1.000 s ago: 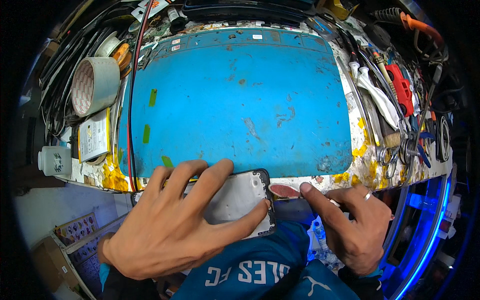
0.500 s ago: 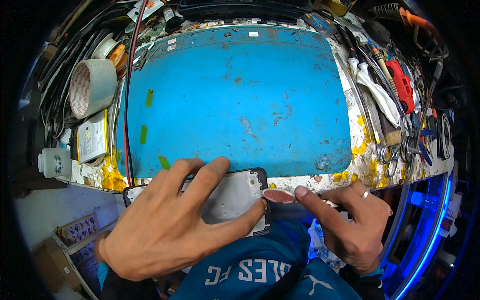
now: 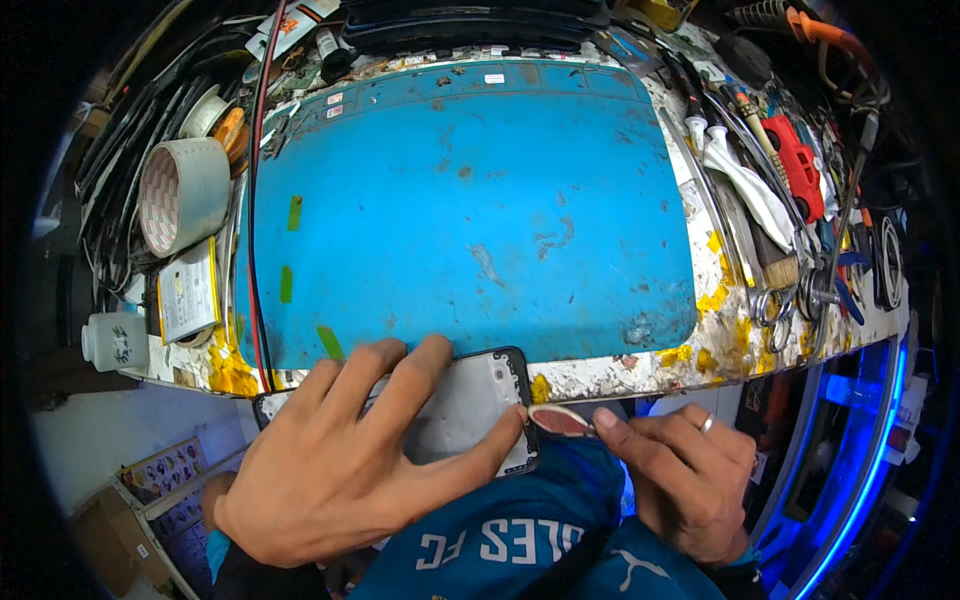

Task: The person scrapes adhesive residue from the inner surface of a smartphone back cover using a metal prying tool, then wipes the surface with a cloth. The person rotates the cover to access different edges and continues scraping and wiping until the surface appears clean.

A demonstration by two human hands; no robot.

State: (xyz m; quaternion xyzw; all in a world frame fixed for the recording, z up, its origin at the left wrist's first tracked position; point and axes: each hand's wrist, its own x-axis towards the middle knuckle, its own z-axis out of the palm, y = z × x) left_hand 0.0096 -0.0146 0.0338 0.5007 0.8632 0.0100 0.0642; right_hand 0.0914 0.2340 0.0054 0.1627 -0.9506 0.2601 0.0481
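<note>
My left hand (image 3: 355, 455) is closed over a phone frame (image 3: 468, 395), a thin black-rimmed shell with a grey metal plate and a small camera hole near its right end. Its thumb presses on the right end of the frame, and other fingers lie over the far long side. In my right hand (image 3: 690, 470), thumb and fingers pinch a small tool with an oval head (image 3: 560, 421), reddish on its face and pale round the rim. The tip of that head is at the frame's right short edge, by my left thumb. The tool's handle is hidden inside my fingers.
Beyond my hands lies a blue work mat (image 3: 400, 220) on a stained bench. To the left stand a wide tape roll (image 3: 185, 195) and a white bottle (image 3: 115, 341); a red-black cable (image 3: 253, 230) crosses there. Scissors (image 3: 775, 305) and a red tool (image 3: 797, 168) lie right.
My right hand and the oval-headed tool have moved nearer to me along the frame's right edge. My left hand keeps its hold on the phone frame. The whole view has shifted slightly.
</note>
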